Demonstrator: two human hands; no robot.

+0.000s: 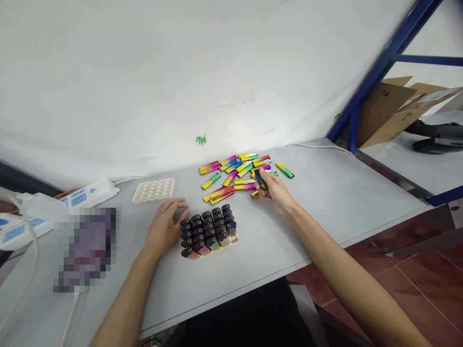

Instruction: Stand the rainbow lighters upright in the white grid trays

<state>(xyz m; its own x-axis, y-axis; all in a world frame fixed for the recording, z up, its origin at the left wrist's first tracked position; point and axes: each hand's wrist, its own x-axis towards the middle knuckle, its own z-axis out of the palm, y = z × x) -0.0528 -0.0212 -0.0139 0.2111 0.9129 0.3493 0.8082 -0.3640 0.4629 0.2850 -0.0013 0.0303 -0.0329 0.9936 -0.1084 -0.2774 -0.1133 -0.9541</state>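
Observation:
My right hand (273,191) is closed around a dark-ended shiny stick (261,180), its thumb and fingers pressed on the sides. It is above the right edge of a loose group of flat, metallic colour-gradient sticks (229,178) in yellow, red, purple, green and blue. My left hand (167,222) lies on the table with fingers curved and apart, holding nothing. Beside it stands a cream tray (234,239) packed with upright sticks (208,231), black ends up, each marked with a small ring. One slot at the tray's near right corner is vacant.
A white tray with oval slots (154,190) lies at the back left. Power strips (87,193), white cables and a blurred-out object (87,250) occupy the left side. A wall borders the back of the table. A blue metal frame (356,113) and cardboard boxes (394,108) stand right.

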